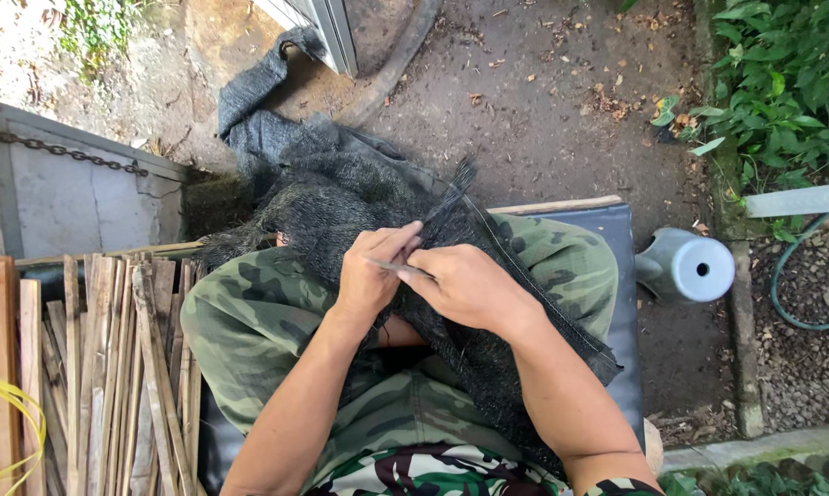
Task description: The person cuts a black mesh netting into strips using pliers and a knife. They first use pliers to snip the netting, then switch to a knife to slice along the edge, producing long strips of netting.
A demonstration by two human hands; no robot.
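Observation:
A black mesh net (341, 188) lies over my lap and trails onto the ground ahead. My left hand (370, 271) pinches a bunched fold of the net. My right hand (465, 287) holds a thin metal needle-like tool (398, 267) whose tip points left under my left fingers. Both hands meet above my camouflage trousers (258, 321). A frayed strip of net sticks up just beyond my fingers.
A stack of split wooden slats (112, 367) lies to my left, with a yellow cord (11, 404) over it. A grey watering can (685, 268) stands at the right beside a green hose (782, 294) and leafy plants (782, 83). I sit on a dark padded seat (627, 303).

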